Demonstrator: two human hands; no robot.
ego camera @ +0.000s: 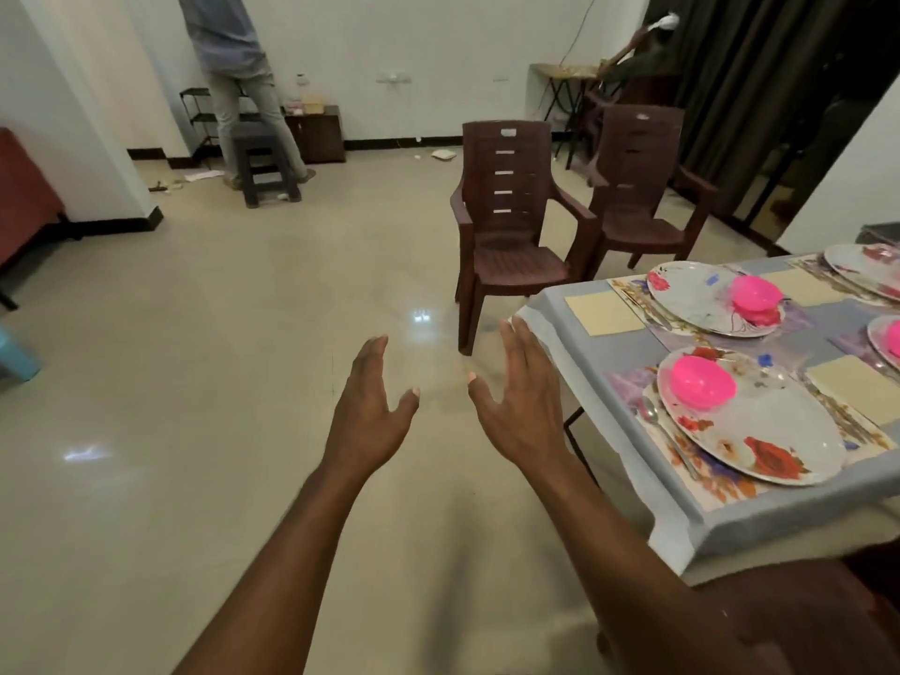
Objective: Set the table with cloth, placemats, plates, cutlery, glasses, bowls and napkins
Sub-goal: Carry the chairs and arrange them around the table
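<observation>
1. Hands: left hand (pixel 370 406) and right hand (pixel 523 401) reach out over the floor (pixel 219 358), fingers straight and spread, holding nothing.
2. Counter, to the right, has cloth (pixel 560 304), placemats (pixel 701 484), plates (pixel 779 431), pink bowls (pixel 701 382), cutlery (pixel 667 431) and napkins (pixel 604 314).
3. Glasses are not visible; apparently they remain to be placed.

Both hands, left hand (pixel 371 411) and right hand (pixel 523 401), hang flat-fingered over bare tiled floor (pixel 243 333), nothing between or under them. To the right the clothed worktop (pixel 560 309) corner sits just beside the right hand, crowded with plates (pixel 779 431), pink bowls (pixel 703 382) and napkins (pixel 604 314). Ahead, two brown chairs (pixel 511 226) block the worktop's far side; the floor to the left is open.
</observation>
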